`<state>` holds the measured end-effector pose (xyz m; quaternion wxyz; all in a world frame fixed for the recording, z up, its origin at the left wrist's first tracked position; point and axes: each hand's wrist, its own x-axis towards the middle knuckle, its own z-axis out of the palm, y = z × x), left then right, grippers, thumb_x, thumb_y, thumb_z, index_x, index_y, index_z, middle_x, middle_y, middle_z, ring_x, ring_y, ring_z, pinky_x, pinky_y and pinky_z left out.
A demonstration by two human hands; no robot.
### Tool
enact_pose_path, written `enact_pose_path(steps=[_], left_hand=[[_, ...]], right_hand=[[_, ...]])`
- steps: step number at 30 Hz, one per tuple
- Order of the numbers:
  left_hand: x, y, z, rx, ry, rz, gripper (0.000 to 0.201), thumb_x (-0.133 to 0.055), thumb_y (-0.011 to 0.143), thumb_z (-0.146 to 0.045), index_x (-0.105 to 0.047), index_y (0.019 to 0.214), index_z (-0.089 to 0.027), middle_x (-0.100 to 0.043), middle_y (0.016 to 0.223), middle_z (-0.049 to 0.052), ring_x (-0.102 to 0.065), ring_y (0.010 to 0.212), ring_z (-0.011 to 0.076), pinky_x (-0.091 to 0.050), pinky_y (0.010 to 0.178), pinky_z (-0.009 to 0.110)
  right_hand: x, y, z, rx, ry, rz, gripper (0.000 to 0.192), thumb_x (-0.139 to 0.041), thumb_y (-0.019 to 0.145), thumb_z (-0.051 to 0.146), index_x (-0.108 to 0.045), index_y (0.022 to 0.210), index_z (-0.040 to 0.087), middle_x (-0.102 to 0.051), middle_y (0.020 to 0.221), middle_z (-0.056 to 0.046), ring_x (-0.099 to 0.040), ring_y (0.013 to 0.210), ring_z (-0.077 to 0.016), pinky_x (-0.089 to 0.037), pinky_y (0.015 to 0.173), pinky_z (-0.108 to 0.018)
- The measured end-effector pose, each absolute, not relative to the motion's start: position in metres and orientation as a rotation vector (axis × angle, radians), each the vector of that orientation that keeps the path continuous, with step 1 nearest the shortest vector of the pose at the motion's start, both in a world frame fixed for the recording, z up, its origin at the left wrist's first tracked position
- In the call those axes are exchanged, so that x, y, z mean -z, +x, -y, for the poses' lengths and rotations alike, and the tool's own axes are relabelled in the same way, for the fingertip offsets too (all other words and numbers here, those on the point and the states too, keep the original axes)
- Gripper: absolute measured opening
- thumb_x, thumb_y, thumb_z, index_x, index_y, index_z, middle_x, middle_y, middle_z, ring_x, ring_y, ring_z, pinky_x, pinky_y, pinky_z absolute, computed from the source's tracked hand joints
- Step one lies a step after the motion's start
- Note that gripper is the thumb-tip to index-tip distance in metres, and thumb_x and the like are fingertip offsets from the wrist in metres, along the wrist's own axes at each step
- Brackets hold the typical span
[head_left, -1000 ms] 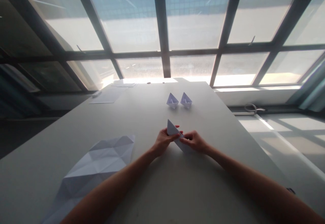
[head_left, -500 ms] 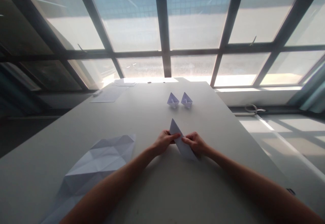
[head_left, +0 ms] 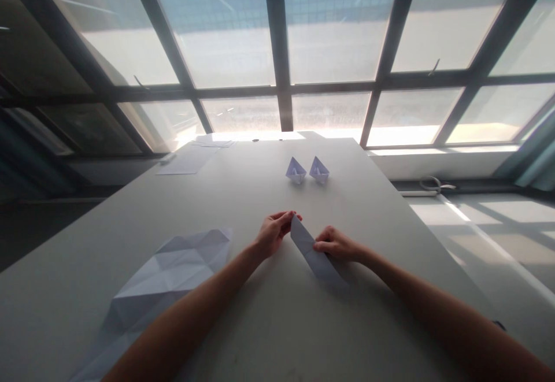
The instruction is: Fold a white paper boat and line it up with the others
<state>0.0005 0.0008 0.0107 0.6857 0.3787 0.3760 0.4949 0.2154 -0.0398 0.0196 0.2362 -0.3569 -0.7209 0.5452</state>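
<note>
A folded sheet of white paper (head_left: 315, 255) slants between my two hands above the table, its upper end to the left. My left hand (head_left: 274, 230) pinches that upper corner with thumb and fingers. Farther down, on the right edge, my right hand (head_left: 339, 244) grips the paper, its thumb on the near face and the other fingers partly hidden behind. Beyond my hands stand two folded paper boats, a left one (head_left: 295, 171) and a right one (head_left: 319, 171), side by side.
A large creased paper sheet (head_left: 173, 266) lies at the left, partly behind my left forearm. Flat white sheets (head_left: 184, 161) rest at the table's far left. The white table (head_left: 243, 191) reaches to the windows. A coiled cable (head_left: 430, 184) sits beyond its right edge.
My left hand has moved from the paper's middle up to its top corner. The pointed top now looks blunter, and the paper's lower end has swung slightly right and nearer.
</note>
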Motion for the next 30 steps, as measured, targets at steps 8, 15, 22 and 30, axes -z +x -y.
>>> enact_pose_path(steps=[8,15,22,30], left_hand=[[-0.012,0.009,0.013,-0.832,1.085,-0.752,0.046,-0.077,0.072,-0.045,-0.071,0.1,-0.008,-0.073,0.094,0.015,-0.069,0.085,0.0233,-0.051,0.083,0.033],[-0.016,0.01,0.017,-0.816,1.193,-0.781,0.037,-0.079,0.07,-0.042,-0.074,0.087,-0.009,-0.073,0.086,0.011,-0.068,0.075,0.0218,-0.051,0.078,0.033],[-0.024,0.016,0.022,-0.797,1.314,-0.852,0.039,-0.076,0.071,-0.046,-0.075,0.086,-0.011,-0.072,0.078,0.008,-0.065,0.065,0.0175,-0.049,0.064,0.026],[-0.026,0.012,0.021,-0.727,1.477,-0.874,0.041,-0.073,0.073,-0.05,-0.074,0.078,-0.009,-0.063,0.06,0.004,-0.05,0.049,0.0096,-0.034,0.047,0.02]], right_hand=[[-0.007,0.21,0.04,-1.324,-0.991,1.871,0.044,-0.054,0.082,0.047,-0.039,0.052,0.018,-0.028,0.051,0.005,-0.024,0.049,-0.007,-0.016,0.045,-0.023],[-0.005,0.205,0.041,-1.273,-1.031,1.819,0.048,-0.053,0.083,0.052,-0.042,0.053,0.017,-0.029,0.051,0.005,-0.025,0.049,-0.0076,-0.016,0.045,-0.024],[-0.004,0.205,0.039,-1.14,-1.095,1.675,0.048,-0.053,0.083,0.053,-0.046,0.053,0.017,-0.035,0.051,0.003,-0.032,0.05,-0.0094,-0.021,0.046,-0.024],[0.001,0.208,0.03,-1.206,-1.016,1.709,0.04,-0.057,0.081,0.048,-0.056,0.058,0.015,-0.047,0.053,0.003,-0.04,0.052,-0.0103,-0.027,0.048,-0.022]])
